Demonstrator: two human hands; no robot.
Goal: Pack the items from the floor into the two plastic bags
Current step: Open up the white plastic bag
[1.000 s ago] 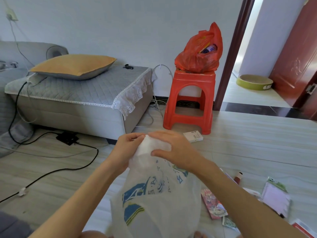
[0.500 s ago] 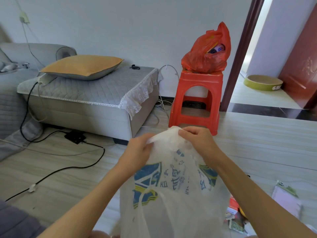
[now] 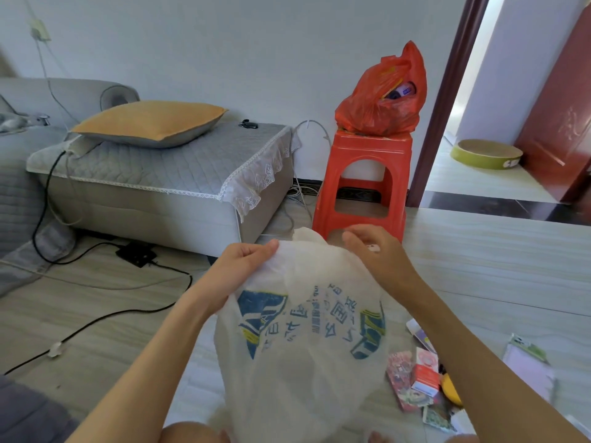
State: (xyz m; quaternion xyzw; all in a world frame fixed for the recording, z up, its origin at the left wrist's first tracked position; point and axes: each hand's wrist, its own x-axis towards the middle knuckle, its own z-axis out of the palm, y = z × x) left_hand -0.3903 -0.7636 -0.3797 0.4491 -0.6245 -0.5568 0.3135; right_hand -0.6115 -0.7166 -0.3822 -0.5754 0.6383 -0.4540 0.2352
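While raised, both hands [image 3: 243, 263] grip the white bag [image 3: 303, 330].

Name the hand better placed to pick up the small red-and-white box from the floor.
Right hand: the red-and-white box lies on the floor beside the right forearm, while the left hand holds the white bag on the far side.

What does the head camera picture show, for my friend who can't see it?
Two hands, left hand and right hand, hold up a white plastic bag by its top. Behind, an orange bag sits on a red stool; small packets lie on the floor.
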